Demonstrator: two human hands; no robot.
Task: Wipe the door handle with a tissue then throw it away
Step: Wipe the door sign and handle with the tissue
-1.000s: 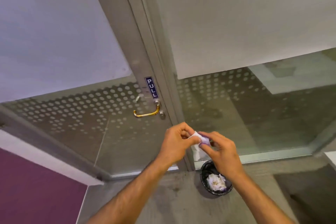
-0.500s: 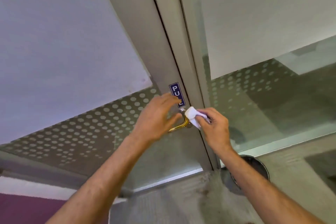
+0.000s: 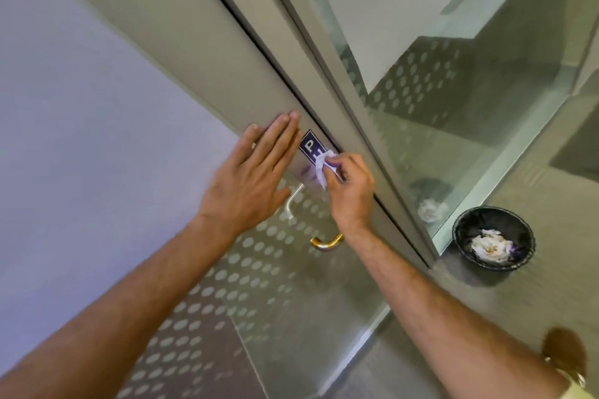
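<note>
hands (image 3: 249,178): bare | forearms: bare, no sleeves | pale yellow garment edge (image 3: 580,393) at right elbow
</note>
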